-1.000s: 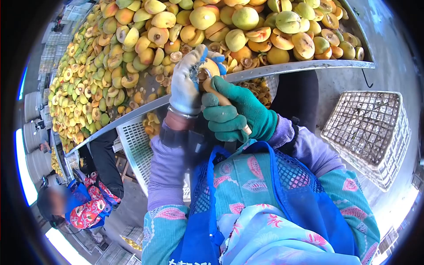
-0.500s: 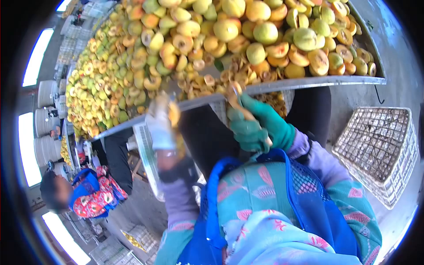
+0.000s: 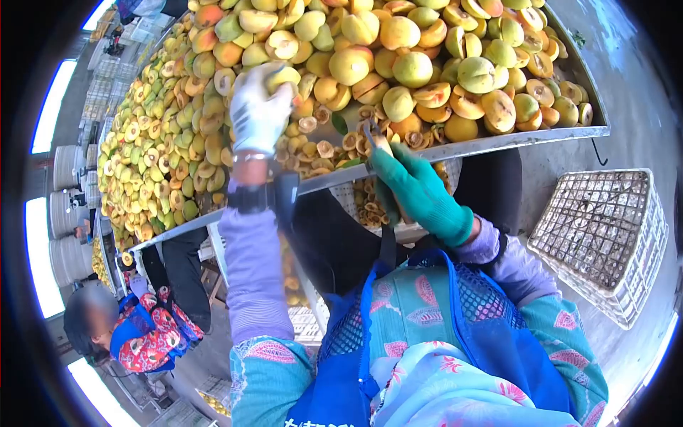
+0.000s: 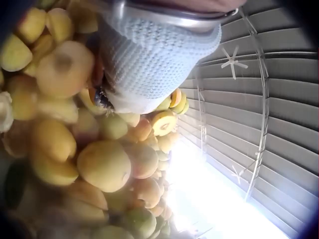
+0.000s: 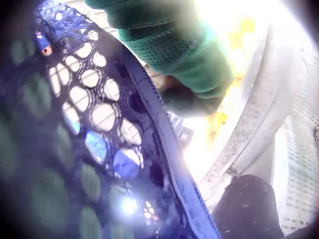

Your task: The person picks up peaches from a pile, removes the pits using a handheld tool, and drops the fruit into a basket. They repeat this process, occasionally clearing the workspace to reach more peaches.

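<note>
In the head view my left hand (image 3: 257, 117), in a white glove, reaches over the heap of peaches. Its fingers grip a yellow-green peach (image 3: 283, 78). The left wrist view shows the back of that glove (image 4: 152, 64) low over the fruit, fingertips hidden. Near the tray's front edge, my right hand (image 3: 420, 188), gloved in green, holds a pitting tool (image 3: 383, 145) with a wooden handle and a metal end pointing up; the glove covers most of the handle. In the right wrist view, the curled green fingers (image 5: 172, 59) show behind a mesh vest.
A metal tray (image 3: 498, 142) carries whole and halved peaches, with scooped-out pit pieces (image 3: 313, 146) near its front. Beneath the edge sits a container of scraps (image 3: 370, 206). An upturned white crate (image 3: 597, 228) stands right. Another person (image 3: 153, 331) sits at left.
My left hand has left the right hand and the half it held there, swung left, then reached forward onto the heap, taking a peach. The right hand keeps the tool near the edge.
</note>
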Action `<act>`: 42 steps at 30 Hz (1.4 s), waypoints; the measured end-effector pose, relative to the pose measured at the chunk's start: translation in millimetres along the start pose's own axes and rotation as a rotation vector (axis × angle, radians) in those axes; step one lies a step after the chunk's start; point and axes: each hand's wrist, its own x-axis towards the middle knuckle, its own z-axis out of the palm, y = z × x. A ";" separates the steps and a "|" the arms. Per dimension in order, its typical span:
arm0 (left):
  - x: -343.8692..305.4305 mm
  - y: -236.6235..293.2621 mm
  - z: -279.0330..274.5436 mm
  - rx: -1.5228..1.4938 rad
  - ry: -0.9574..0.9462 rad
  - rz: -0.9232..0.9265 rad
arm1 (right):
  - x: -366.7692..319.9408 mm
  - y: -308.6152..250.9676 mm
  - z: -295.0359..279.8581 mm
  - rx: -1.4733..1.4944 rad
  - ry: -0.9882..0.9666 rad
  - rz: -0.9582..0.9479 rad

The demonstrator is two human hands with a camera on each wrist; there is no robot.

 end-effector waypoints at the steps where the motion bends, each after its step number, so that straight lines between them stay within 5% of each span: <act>1: -16.0 7.3 -8.2 -0.537 -0.062 -0.415 | 11.7 6.3 4.1 -0.095 0.035 -0.162; 2: -32.8 23.4 -21.4 -0.969 -0.059 -0.554 | 23.6 12.5 8.2 -0.195 0.086 -0.320; 5: -72.3 56.5 -20.7 -1.393 -0.102 -0.579 | 34.7 13.8 20.8 -0.494 0.136 -0.552; 8: -85.7 62.8 -6.0 -1.263 -0.160 -0.471 | 31.9 22.3 18.3 -0.601 0.168 -0.505; 14: -87.0 59.6 10.2 -1.414 -0.133 -0.532 | 21.8 31.5 24.8 -0.315 0.113 -0.508; 17: -83.3 70.2 4.2 -1.212 -0.218 -0.334 | 23.9 37.0 28.8 -0.255 0.139 -0.479; 20: -83.5 74.1 10.6 -1.466 -0.128 -0.535 | 24.7 37.7 27.5 -0.229 0.128 -0.452; 26: -78.9 76.3 8.6 -1.052 -0.236 -0.442 | 20.0 18.4 4.4 -0.440 -0.034 -0.292; 27: -75.9 80.5 7.3 -1.196 -0.250 -0.555 | 18.5 16.1 2.5 -0.462 -0.076 -0.295; 31: -76.9 96.5 24.4 -1.147 0.000 -0.595 | 24.4 39.3 22.1 -0.119 -0.039 -0.057; 35: -84.4 89.2 26.2 -1.224 -0.221 -0.649 | 2.4 5.5 11.9 0.048 -0.206 0.221; 38: -72.0 82.9 22.5 -1.392 -0.492 -0.813 | 4.0 10.9 24.0 0.789 -0.385 0.411; 42: -63.6 88.8 27.1 -1.484 -0.718 -0.781 | 3.3 26.2 14.4 1.222 -0.695 0.314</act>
